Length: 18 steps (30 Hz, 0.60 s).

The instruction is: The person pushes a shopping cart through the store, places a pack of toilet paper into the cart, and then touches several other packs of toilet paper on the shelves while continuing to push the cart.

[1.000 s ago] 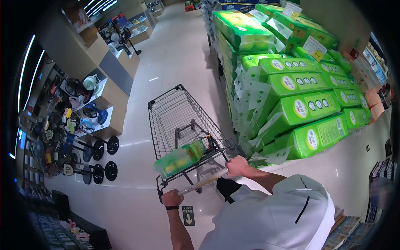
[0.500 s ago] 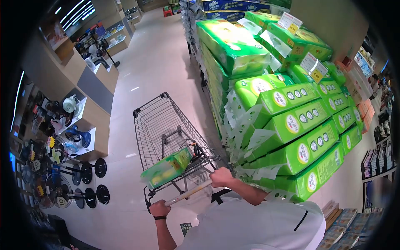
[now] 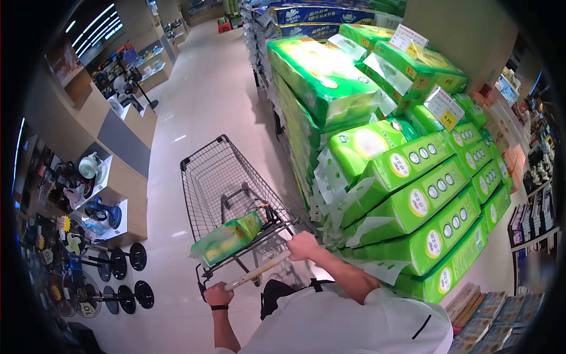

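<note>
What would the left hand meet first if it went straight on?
Probably the green pack at the rear of the cart, just beyond the left hand on the handle; depth is unclear.

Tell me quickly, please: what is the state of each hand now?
Left hand: closed around the cart handle.
Right hand: closed around the same handle, at its other end.

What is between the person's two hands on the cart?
In the head view, only a bare stretch of the cart handle runs between the left hand and the right hand; a green package lies just beyond it.
</note>
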{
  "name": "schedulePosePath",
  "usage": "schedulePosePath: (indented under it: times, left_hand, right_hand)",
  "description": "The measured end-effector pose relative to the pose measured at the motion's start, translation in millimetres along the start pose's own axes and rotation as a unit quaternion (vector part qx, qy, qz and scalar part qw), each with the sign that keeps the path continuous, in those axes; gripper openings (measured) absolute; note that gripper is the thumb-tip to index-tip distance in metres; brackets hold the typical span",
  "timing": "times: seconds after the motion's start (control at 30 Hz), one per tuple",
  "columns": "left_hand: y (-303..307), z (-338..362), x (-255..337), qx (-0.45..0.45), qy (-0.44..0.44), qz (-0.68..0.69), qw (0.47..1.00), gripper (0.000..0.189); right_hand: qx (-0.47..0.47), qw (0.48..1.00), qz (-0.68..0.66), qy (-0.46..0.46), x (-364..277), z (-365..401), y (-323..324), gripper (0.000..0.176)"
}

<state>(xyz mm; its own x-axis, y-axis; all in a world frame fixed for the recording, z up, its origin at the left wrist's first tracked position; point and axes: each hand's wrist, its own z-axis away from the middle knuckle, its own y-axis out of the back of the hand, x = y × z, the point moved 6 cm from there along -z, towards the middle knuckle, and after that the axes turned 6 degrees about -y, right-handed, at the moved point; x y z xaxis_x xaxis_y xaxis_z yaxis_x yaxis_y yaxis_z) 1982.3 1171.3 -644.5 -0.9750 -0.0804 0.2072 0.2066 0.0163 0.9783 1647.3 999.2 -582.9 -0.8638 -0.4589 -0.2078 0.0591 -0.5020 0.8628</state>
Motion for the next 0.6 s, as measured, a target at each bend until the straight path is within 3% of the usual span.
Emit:
schedulePosePath:
  times: [0.6]
  left_hand:
    - [3, -161, -44, 0.009, -0.044, 0.007, 0.999, 0.007]
  right_hand:
    - [0.01, 0.999, 0.023, -0.034, 22, -138, 52, 0.025]
